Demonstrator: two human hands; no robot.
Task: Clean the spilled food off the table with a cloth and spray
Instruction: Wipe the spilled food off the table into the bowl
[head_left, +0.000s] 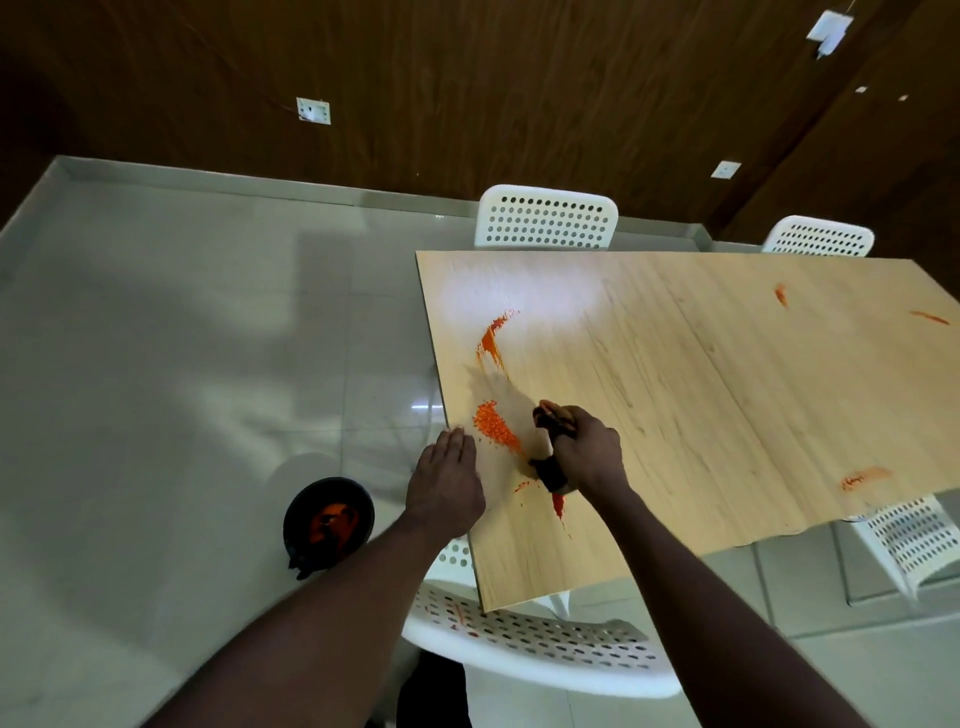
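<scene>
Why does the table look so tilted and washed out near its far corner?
Head view: the wide-angle lens tilts and bends the table; a pale glare patch whitens the wood near that corner; the glossy floor mirrors soft light; the right hand and its dark cloth look slightly smeared by motion; the wall behind is dim.

Orange spilled food (493, 428) near wooden table (727, 389) edge, dark cloth (549, 470) bunched just beside
</scene>
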